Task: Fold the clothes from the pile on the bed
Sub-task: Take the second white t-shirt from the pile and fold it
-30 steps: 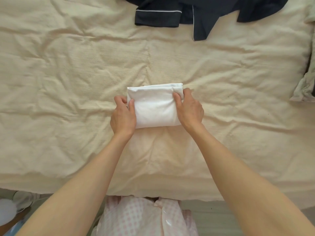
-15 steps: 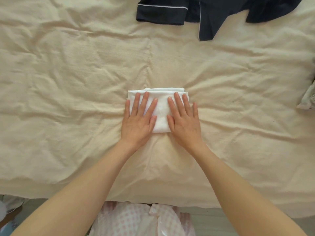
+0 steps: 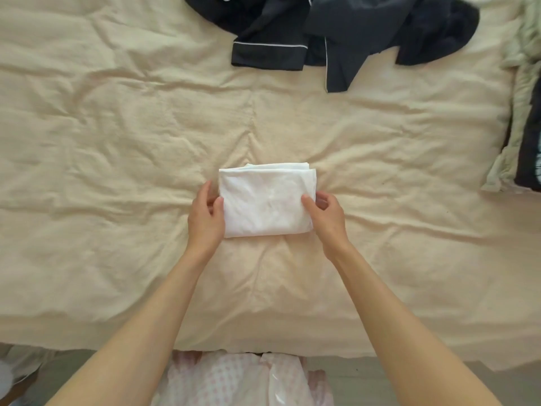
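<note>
A white garment [image 3: 266,200], folded into a small thick rectangle, lies in the middle of the cream bed cover [image 3: 117,142]. My left hand [image 3: 205,215] pinches its left edge, thumb on top and fingers behind the edge. On the right edge my right hand [image 3: 326,216] pinches the same way, thumb on top. A pile of dark navy clothes [image 3: 336,33] with white piping lies unfolded at the far side of the bed.
A pale green folded cloth [image 3: 515,118] and a dark item [image 3: 531,148] sit at the right edge of the bed. The near bed edge runs across the bottom, with my pink patterned clothing [image 3: 234,379] below it.
Half a second ago both hands lay flat on top of the white garment, pressing it. Now they have slid out to its left and right edges and pinch them.
</note>
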### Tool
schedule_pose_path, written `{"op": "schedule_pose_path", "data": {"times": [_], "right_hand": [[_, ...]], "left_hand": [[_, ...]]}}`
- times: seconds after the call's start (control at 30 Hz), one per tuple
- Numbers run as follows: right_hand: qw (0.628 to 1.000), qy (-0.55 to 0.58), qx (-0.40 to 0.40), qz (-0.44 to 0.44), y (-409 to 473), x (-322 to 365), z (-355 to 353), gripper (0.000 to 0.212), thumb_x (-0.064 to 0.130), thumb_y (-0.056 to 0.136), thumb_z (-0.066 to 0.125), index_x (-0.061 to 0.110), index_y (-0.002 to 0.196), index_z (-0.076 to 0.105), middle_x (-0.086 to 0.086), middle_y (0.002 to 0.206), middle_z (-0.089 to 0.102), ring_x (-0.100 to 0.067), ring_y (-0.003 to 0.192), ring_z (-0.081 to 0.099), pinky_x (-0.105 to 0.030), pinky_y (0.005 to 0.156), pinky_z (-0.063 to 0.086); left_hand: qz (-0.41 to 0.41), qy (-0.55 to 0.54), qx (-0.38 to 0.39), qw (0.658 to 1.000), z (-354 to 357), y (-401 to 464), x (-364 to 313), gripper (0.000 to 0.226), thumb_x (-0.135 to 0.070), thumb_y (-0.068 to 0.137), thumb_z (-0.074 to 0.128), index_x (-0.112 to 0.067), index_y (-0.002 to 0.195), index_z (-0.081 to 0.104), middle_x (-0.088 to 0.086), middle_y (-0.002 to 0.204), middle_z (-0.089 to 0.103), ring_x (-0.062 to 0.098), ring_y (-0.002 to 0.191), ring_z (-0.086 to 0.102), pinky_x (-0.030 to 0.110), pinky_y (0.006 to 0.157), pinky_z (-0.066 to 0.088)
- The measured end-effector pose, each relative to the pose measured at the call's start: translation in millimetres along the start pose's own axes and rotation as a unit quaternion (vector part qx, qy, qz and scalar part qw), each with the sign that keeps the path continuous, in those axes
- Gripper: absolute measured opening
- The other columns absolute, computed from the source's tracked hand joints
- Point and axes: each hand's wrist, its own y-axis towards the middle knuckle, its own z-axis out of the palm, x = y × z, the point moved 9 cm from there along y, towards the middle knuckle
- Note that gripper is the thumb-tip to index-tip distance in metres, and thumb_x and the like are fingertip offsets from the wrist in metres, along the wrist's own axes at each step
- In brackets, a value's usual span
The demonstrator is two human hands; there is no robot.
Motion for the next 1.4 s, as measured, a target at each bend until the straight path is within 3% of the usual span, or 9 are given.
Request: {"op": "schedule_pose_path", "data": {"times": [0.07,0.17,0.23,0.4,0.53,0.7,1.0,1.17,1.4], "right_hand": [[0.999,0.031,0.017,0.001,6.4,4.9,4.0,0.035,0.022,0.090,0.062,0.011,0.122,0.053,0.008,0.101,0.061,-0.005,0.091,0.060,-0.017,0.075,0.049],[0.997,0.066,0.025,0.025,9.4,3.4,5.9,0.035,0.014,0.088,0.062,0.006,0.122,0.057,-0.005,0.111,0.065,-0.018,0.100,0.063,-0.029,0.084,0.052],[0.997,0.063,0.037,0.035,6.5,0.9,3.6,0.031,0.010,0.088,0.061,0.005,0.118,0.061,-0.008,0.109,0.067,-0.022,0.096,0.065,-0.030,0.077,0.053],[0.984,0.073,0.133,0.096,-23.7,-3.0,-0.2,0.027,0.004,0.086,0.059,0.004,0.113,0.063,-0.005,0.088,0.068,-0.010,0.059,0.064,-0.023,0.051,0.050],[0.972,0.066,0.175,0.142,-63.5,-15.9,-13.5,0.015,0.009,0.085,0.062,0.015,0.098,0.066,0.004,0.081,0.067,-0.011,0.069,0.064,-0.026,0.062,0.051],[0.968,0.127,0.158,0.146,-117.8,-30.4,-41.7,0.013,0.009,0.082,0.062,0.019,0.088,0.067,0.007,0.066,0.067,-0.008,0.058,0.064,-0.026,0.057,0.050],[0.960,0.247,0.087,0.103,-219.5,-73.9,-124.2,0.026,0.009,0.085,0.061,0.011,0.111,0.062,-0.005,0.095,0.065,-0.018,0.079,0.062,-0.030,0.063,0.052],[0.946,0.314,0.044,0.069,-283.9,-124.9,-197.7,0.020,0.009,0.086,0.061,0.015,0.105,0.065,0.001,0.082,0.068,-0.013,0.070,0.063,-0.024,0.052,0.049],[0.935,0.351,-0.013,0.042,-370.7,-219.5,-321.5,0.026,0.008,0.084,0.063,0.010,0.110,0.060,-0.002,0.086,0.068,-0.015,0.072,0.063,-0.026,0.053,0.050]], "left_hand": [[-0.002,-0.052,0.042,0.998,8.0,5.5,-1.8,0.047,-0.011,0.095,0.048,-0.012,0.141,0.038,0.010,0.128,0.056,0.017,0.103,0.056,0.023,0.091,0.043],[0.020,-0.074,0.090,0.993,16.6,5.1,-9.9,0.045,-0.003,0.091,0.050,-0.011,0.135,0.043,0.007,0.122,0.059,0.021,0.108,0.057,0.038,0.097,0.046],[0.021,-0.065,0.079,0.995,13.0,1.7,-10.1,0.045,-0.004,0.090,0.052,-0.013,0.134,0.045,0.006,0.115,0.061,0.020,0.099,0.059,0.036,0.091,0.048],[0.009,-0.060,0.082,0.995,-9.6,-21.1,-12.9,0.042,-0.011,0.090,0.055,-0.020,0.131,0.049,0.005,0.101,0.063,0.019,0.086,0.060,0.030,0.077,0.049],[0.003,-0.067,0.126,0.990,-27.3,-55.4,-27.0,0.041,-0.006,0.091,0.054,-0.017,0.130,0.050,0.011,0.105,0.063,0.024,0.087,0.061,0.041,0.080,0.051],[0.020,-0.066,0.218,0.974,-39.5,-101.0,-49.6,0.037,-0.006,0.093,0.052,-0.030,0.121,0.054,0.012,0.098,0.068,0.023,0.088,0.066,0.041,0.076,0.055],[0.057,-0.011,0.345,0.937,-7.2,-192.4,-93.6,0.035,-0.005,0.093,0.054,-0.026,0.121,0.055,0.009,0.093,0.069,0.019,0.084,0.067,0.034,0.070,0.056],[0.076,0.038,0.410,0.908,39.2,-279.6,-111.3,0.034,-0.004,0.092,0.055,-0.032,0.112,0.056,-0.003,0.079,0.072,0.008,0.073,0.068,0.024,0.059,0.055],[0.114,0.058,0.425,0.896,114.5,-432.2,-116.3,0.035,-0.004,0.091,0.056,-0.026,0.119,0.054,0.003,0.088,0.071,0.009,0.073,0.069,0.021,0.053,0.053]]}}
